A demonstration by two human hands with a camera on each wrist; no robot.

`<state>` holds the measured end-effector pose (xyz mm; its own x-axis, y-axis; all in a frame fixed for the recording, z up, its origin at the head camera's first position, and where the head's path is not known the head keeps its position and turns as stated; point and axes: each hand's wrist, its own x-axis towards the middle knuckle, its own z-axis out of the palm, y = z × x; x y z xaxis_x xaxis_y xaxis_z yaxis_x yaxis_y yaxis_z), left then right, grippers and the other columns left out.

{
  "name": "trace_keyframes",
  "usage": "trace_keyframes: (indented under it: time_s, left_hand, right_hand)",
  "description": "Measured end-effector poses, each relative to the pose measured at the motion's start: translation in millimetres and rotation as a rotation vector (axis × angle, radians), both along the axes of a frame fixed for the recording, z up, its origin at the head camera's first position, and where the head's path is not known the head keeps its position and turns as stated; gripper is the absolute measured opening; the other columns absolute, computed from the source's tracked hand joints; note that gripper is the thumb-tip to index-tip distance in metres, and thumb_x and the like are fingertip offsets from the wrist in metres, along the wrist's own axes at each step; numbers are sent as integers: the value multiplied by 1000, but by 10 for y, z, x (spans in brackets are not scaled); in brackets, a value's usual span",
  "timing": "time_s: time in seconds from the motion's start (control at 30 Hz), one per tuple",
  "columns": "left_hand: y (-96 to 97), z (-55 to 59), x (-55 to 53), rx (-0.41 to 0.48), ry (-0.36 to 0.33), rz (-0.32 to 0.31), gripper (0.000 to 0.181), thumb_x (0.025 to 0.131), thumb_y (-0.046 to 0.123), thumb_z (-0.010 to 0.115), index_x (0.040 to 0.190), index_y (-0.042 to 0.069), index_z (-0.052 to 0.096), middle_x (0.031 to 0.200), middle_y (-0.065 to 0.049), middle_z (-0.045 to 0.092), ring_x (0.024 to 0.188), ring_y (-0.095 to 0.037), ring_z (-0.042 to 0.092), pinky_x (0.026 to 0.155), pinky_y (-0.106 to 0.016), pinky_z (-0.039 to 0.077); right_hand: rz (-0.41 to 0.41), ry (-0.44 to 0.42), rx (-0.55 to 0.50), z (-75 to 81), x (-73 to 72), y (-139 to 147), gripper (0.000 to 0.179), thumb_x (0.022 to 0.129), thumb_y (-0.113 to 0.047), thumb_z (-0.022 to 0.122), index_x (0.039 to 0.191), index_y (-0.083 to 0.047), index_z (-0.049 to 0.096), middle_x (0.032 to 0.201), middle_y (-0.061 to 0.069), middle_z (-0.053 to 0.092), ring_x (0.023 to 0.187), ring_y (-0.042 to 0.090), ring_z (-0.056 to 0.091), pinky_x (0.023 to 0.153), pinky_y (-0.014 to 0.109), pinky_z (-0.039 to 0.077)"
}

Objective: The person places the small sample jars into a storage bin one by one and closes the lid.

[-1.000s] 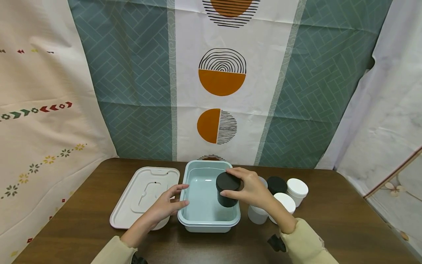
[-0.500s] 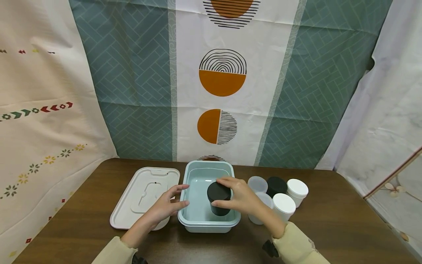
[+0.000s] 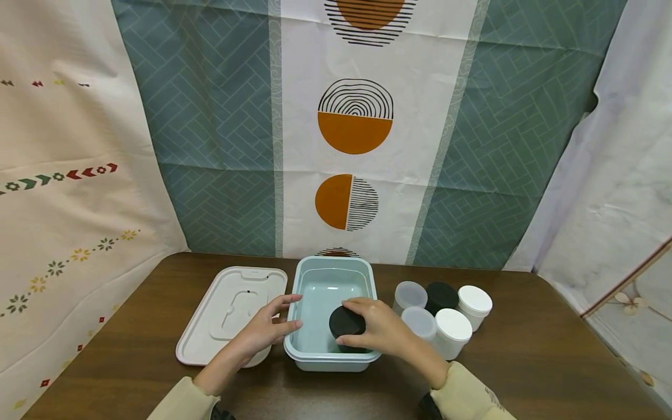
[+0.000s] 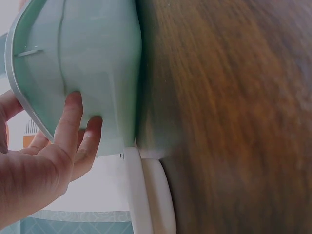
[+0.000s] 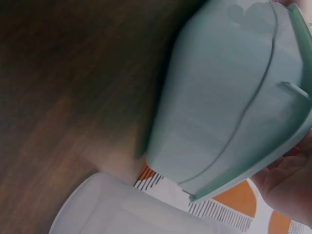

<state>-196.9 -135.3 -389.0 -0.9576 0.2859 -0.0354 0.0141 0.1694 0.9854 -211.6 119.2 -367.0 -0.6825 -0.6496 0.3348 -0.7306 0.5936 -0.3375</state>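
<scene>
Black jar (image 3: 346, 322), near upright, inside the pale blue tub (image 3: 315, 356), toward the near right; base hidden, so floor contact can't be told. My judgement: keep it level and release only once the base sits flat, knuckles clear of the rim. Right hand (image 3: 385, 326) spread to jar width, gripping its top. Left hand (image 3: 268, 324) holds the tub's left rim, fingertips on the outer wall. White lid (image 3: 231, 315) left; white jars (image 3: 454, 333) and translucent jars (image 3: 419, 324) right.
</scene>
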Motion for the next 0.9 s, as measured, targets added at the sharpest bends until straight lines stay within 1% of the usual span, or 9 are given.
trace_keyframes:
  time_s: [0.1, 0.23, 0.33, 0.5, 0.57, 0.63, 0.73, 0.83, 0.9]
  left_hand:
    - [0, -3, -2, 2, 1, -3, 52, 87, 12, 60, 134, 4, 38, 129, -24, 38, 106, -32, 51, 75, -41, 51]
    - [-2, -7, -4, 3, 2, -5, 53, 87, 12, 60, 134, 4, 38, 129, -24, 38, 107, -32, 50, 75, -41, 51]
    - [-4, -9, -5, 0, 4, -2, 53, 87, 13, 61, 134, 4, 39, 129, -24, 38, 107, -32, 50, 75, -41, 51]
    - [-12, -14, -2, 9, 6, -7, 54, 86, 15, 62, 134, 4, 38, 129, -24, 38, 108, -32, 49, 76, -41, 51]
    - [-13, -14, 0, 18, 5, -16, 54, 87, 14, 61, 134, 4, 37, 129, -24, 38, 108, -32, 49, 76, -41, 51]
    - [-13, -14, 3, 27, 4, -26, 55, 87, 13, 61, 135, 3, 36, 129, -25, 37, 108, -31, 49, 76, -40, 51]
    - [-13, -13, 7, 42, 0, -36, 55, 87, 12, 60, 135, 2, 35, 129, -26, 36, 108, -31, 49, 77, -41, 51]
    - [-12, -6, 10, 39, 1, -34, 55, 87, 12, 60, 135, 2, 35, 129, -26, 36, 108, -31, 49, 76, -40, 51]
    - [-13, 0, 13, 35, 0, -31, 55, 87, 12, 60, 135, 2, 35, 130, -27, 36, 108, -31, 49, 76, -40, 51]
  right_hand:
    - [-9, 8, 17, -9, 5, 5, 64, 74, -42, 73, 118, 2, 59, 115, 11, 60, 104, 20, 57, 81, 31, 48]
    - [-12, 19, 36, -16, -2, 21, 64, 74, -43, 72, 117, 3, 59, 114, 11, 61, 106, 21, 56, 94, 38, 41]
    - [-12, 13, 48, -12, -8, 45, 65, 74, -44, 72, 116, 3, 59, 115, 12, 61, 109, 23, 55, 99, 43, 35]
    - [-10, 9, 73, -9, -4, 93, 67, 75, -48, 70, 117, 3, 59, 115, 11, 61, 109, 25, 55, 98, 44, 35]
    - [-7, -3, 69, -4, 6, 114, 68, 75, -50, 68, 118, 2, 59, 116, 11, 61, 110, 25, 54, 97, 43, 37]
    - [-8, -32, 47, 7, 18, 145, 69, 76, -51, 67, 119, 2, 58, 118, 11, 60, 112, 26, 53, 95, 42, 39]
    - [-6, -78, -18, 46, 33, 212, 68, 77, -48, 67, 122, 2, 56, 121, 13, 57, 116, 27, 50, 91, 41, 43]
    - [-3, -90, -71, 116, 28, 315, 64, 78, -43, 68, 123, 1, 55, 122, 14, 56, 113, 26, 52, 88, 40, 45]
    - [-6, -82, -98, 160, 14, 396, 62, 79, -39, 68, 123, 2, 54, 122, 15, 56, 111, 27, 54, 86, 41, 46]
